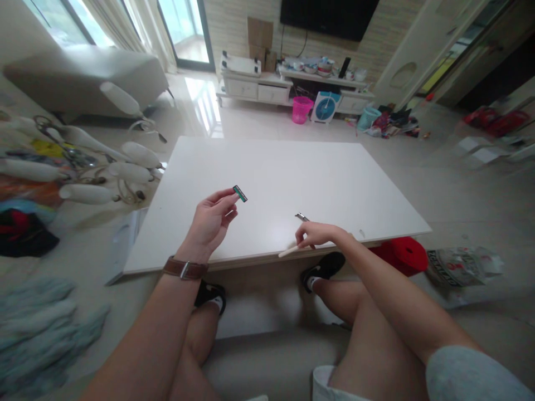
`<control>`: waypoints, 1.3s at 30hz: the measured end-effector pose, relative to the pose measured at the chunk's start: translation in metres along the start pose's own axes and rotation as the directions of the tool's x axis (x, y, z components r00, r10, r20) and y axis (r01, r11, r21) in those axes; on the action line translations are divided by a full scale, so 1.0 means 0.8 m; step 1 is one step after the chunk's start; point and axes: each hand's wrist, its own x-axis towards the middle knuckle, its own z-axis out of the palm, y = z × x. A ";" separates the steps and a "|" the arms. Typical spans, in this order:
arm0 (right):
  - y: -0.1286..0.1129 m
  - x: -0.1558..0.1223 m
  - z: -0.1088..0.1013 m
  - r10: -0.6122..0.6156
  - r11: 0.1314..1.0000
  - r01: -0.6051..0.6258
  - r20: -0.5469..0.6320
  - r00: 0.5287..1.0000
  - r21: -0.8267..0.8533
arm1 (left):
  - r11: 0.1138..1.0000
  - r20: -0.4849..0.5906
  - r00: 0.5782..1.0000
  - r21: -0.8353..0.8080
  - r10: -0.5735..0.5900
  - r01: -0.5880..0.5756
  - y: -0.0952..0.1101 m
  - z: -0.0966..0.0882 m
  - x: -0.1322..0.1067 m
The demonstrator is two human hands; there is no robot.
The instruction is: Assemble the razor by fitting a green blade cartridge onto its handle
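My left hand [215,218] is raised over the near part of the white tabletop [288,167]. Its thumb and fingertips pinch a small green and black razor cartridge [240,194]. Low over the table's front edge, my right hand [313,234] has its fingers curled closed. From under these fingers a thin pale stick [287,252] pokes out toward the front edge. A slim silver metal piece [301,216] sticks out past the far side of the same hand. Whether the stick and the metal piece are joined is hidden by my fingers.
A white multi-armed lamp [125,161] lies at the left, past the table. Under the right front corner sits a red roll [404,256] beside a printed plastic bag [460,264]. Farther off are a pink basket [301,110] and a blue-white fan [325,107].
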 end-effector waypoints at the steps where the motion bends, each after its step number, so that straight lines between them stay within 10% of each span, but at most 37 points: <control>1: -0.001 -0.003 -0.006 -0.033 0.999 0.033 -0.017 0.999 0.003 | 1.000 0.002 1.000 -0.001 0.001 -0.001 0.000 0.000 0.000; 6: 0.015 -0.016 -0.033 0.084 0.993 -0.111 -0.418 0.905 -0.043 | 1.000 0.010 1.000 -0.004 0.001 -0.001 -0.001 -0.001 0.002; 14: -0.015 -0.001 0.016 -0.092 0.995 0.090 0.019 0.996 0.052 | 1.000 0.013 1.000 -0.004 0.005 -0.005 -0.003 -0.002 0.001; 17: -0.030 -0.009 0.004 -0.168 0.979 0.179 -0.121 0.978 0.096 | 1.000 0.011 1.000 0.006 -0.003 0.003 -0.005 -0.002 0.001; 25: -0.062 -0.037 -0.014 -0.207 0.955 0.293 -0.592 0.779 0.053 | 0.998 0.069 0.997 0.055 -0.020 0.016 -0.016 0.005 0.000; 33: -0.101 -0.046 0.005 -0.377 0.896 0.422 -0.739 0.559 -0.138 | 0.993 0.113 0.992 0.110 -0.057 0.045 -0.033 0.014 -0.009; 39: -0.113 -0.041 0.016 -0.440 0.883 0.414 -0.699 0.564 -0.221 | 0.996 0.118 0.989 0.026 -0.090 0.087 -0.038 0.018 -0.013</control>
